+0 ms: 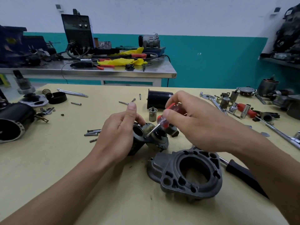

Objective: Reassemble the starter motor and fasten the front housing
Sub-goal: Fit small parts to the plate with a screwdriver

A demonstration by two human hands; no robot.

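Note:
My left hand (pixel 119 132) grips a dark starter motor sub-assembly (pixel 151 135) standing tilted on the wooden table (pixel 65 159), thumb raised. My right hand (pixel 193 120) holds a red, clear-handled screwdriver (pixel 167 116); its metal tip meets the top face of the sub-assembly beside an open bore. The grey cast front housing (pixel 186 172) lies apart in front, open side up. A black cylindrical motor body (pixel 158 98) stands behind my hands, with a small silver cylinder (pixel 152 114) next to it.
Loose long bolts (pixel 93 132) lie left of my left hand, more screws (pixel 126 102) behind it. A black-handled tool (pixel 243 174) lies right of the housing. Sockets, wrenches and a ratchet (pixel 243 111) crowd the right side. Another black motor casing (pixel 14 120) sits far left.

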